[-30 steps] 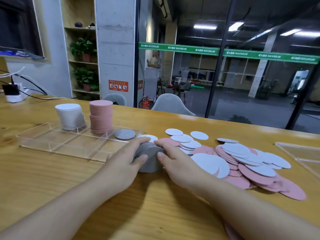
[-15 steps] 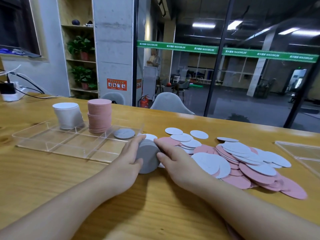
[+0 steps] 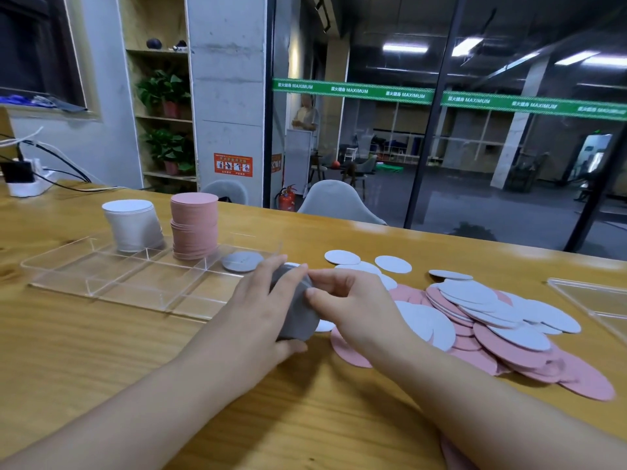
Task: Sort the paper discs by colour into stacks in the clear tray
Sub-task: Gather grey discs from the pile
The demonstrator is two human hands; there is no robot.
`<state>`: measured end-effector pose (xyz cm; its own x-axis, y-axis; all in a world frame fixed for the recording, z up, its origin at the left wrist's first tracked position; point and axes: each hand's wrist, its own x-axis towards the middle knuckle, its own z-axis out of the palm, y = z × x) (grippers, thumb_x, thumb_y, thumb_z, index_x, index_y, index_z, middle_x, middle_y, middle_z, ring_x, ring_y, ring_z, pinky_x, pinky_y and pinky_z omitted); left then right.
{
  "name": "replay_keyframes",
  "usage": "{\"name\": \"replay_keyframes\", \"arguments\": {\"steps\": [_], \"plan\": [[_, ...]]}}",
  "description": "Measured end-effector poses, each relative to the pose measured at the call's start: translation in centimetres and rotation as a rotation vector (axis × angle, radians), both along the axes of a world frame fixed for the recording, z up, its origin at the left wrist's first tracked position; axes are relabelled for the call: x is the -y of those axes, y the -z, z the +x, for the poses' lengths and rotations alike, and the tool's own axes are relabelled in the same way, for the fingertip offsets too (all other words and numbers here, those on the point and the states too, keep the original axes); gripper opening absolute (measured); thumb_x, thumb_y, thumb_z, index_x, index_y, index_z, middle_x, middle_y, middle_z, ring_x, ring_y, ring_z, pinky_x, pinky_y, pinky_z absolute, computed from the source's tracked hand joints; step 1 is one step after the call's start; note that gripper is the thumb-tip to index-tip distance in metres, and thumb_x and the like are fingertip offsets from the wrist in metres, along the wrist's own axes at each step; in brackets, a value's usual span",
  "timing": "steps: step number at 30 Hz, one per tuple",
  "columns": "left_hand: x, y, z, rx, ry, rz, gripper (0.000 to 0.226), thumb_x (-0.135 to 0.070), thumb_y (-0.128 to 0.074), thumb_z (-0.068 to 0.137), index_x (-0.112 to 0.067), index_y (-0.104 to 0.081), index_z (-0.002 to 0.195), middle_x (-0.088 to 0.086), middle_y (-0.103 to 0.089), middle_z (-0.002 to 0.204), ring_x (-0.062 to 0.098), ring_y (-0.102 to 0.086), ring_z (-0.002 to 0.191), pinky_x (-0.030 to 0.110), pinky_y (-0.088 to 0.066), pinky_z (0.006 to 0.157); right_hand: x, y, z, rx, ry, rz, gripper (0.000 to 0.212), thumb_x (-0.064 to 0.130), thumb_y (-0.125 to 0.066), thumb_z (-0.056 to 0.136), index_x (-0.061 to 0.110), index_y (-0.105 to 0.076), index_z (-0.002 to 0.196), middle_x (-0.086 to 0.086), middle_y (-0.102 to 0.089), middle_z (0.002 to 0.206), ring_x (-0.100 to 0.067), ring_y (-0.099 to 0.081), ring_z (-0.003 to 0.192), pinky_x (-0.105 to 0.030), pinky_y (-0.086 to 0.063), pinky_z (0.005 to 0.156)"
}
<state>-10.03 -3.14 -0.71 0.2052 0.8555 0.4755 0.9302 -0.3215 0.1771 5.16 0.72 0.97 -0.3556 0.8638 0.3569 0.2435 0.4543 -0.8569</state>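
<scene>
You've tipped the grey disc stack (image 3: 294,308) up off the tabletop (image 3: 101,351), both hands (image 3: 261,313) (image 3: 353,307) gripping it just beside the clear tray (image 3: 112,283), ready for the grey compartment.

- One head-worn camera looks forward and slightly down across the wooden table (image 3: 101,351).
- It is near the hands; the clear tray (image 3: 61,273) lies to the left, glass wall (image 3: 509,147) far ahead.
</scene>
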Motion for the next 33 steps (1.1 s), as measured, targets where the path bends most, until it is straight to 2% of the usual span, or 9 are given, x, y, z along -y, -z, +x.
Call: {"name": "replay_keyframes", "arguments": {"steps": [3,5,9,11,15,23,28,31,33], "plan": [[-0.2,-0.1,0.1,-0.139,0.001,0.075,0.097,-0.041,-0.083,0.052,-0.014,-0.04,0.134,0.011,-0.044,0.136,0.03,-0.058,0.112,0.031,-0.046,0.092,-0.3,-0.2,0.3,-0.054,0.007,-0.06,0.021,-0.001,-0.055,0.085,0.011,-0.072,0.085,-0.013,-0.072,0.091,-0.027,-0.068,0.094,-0.052,-0.049,0.09],[-0.4,-0.2,0.2,-0.186,-0.052,0.102,0.095,-0.044,-0.08,0.045,-0.008,-0.047,0.127,0.012,-0.054,0.126,0.027,-0.064,0.102,0.03,-0.05,0.085,-0.5,-0.2,0.4,-0.073,0.001,-0.086,0.025,0.0,-0.057,0.085,0.02,-0.073,0.086,-0.004,-0.075,0.088,-0.022,-0.069,0.094,-0.047,-0.051,0.091],[-0.4,-0.1,0.6,-0.109,-0.002,0.064,0.092,-0.04,-0.059,0.069,-0.013,-0.019,0.148,0.003,-0.024,0.148,0.019,-0.034,0.134,0.013,-0.014,0.105,-0.9,0.3,0.5,-0.08,0.011,-0.118,0.017,0.006,-0.061,0.085,0.018,-0.073,0.09,-0.002,-0.075,0.086,-0.02,-0.07,0.091,-0.046,-0.052,0.09],[-0.5,0.5,0.4,-0.056,0.047,0.014,0.093,-0.033,-0.058,0.078,-0.03,0.003,0.149,-0.009,-0.006,0.149,0.009,-0.012,0.138,0.004,0.003,0.101,-1.0,0.5,0.4,-0.073,0.011,-0.132,0.013,0.014,-0.064,0.083,0.011,-0.073,0.093,-0.011,-0.073,0.088,-0.028,-0.068,0.093,-0.051,-0.051,0.09],[-0.7,1.0,0.2,0.021,0.067,-0.011,0.087,-0.029,-0.059,0.078,-0.044,-0.004,0.144,-0.012,-0.003,0.147,0.011,-0.015,0.138,0.009,-0.009,0.104,-0.9,0.6,0.3,-0.069,-0.014,-0.158,0.029,0.028,-0.064,0.074,0.008,-0.072,0.094,-0.02,-0.069,0.093,-0.022,-0.065,0.081,-0.05,-0.051,0.086],[-0.8,0.8,0.4,0.061,0.08,-0.013,0.087,-0.041,-0.069,0.078,-0.031,-0.015,0.145,-0.013,-0.008,0.147,0.007,-0.021,0.135,0.008,-0.012,0.103,-1.1,0.1,0.7,-0.065,0.015,-0.198,0.017,0.014,-0.068,0.083,0.011,-0.073,0.099,-0.004,-0.074,0.089,-0.019,-0.07,0.089,-0.036,-0.056,0.085],[-0.7,0.8,0.4,0.055,0.088,0.006,0.083,-0.041,-0.057,0.075,-0.029,-0.013,0.145,-0.014,-0.015,0.145,0.006,-0.02,0.136,0.006,-0.01,0.1,-0.9,0.0,0.6,-0.059,0.009,-0.218,0.016,0.017,-0.07,0.082,0.008,-0.073,0.095,-0.01,-0.073,0.091,-0.017,-0.067,0.08,-0.03,-0.055,0.075],[-0.5,0.8,0.5,0.062,0.092,-0.015,0.081,-0.055,-0.034,0.061,-0.045,-0.007,0.137,-0.016,-0.019,0.142,0.01,-0.029,0.132,0.016,-0.023,0.105,-0.8,-0.1,0.6,-0.038,0.01,-0.209,0.017,0.021,-0.07,0.082,0.009,-0.073,0.095,-0.01,-0.073,0.092,-0.015,-0.064,0.078,-0.031,-0.055,0.075],[-0.5,0.9,0.6,0.092,0.105,-0.017,0.077,-0.055,-0.038,0.063,-0.049,-0.008,0.133,-0.018,-0.021,0.139,0.009,-0.032,0.129,0.017,-0.025,0.104,-0.9,-0.1,0.6,-0.029,0.016,-0.208,0.019,0.022,-0.07,0.082,0.01,-0.073,0.096,-0.008,-0.073,0.092,-0.016,-0.065,0.079,-0.032,-0.055,0.076]]}}
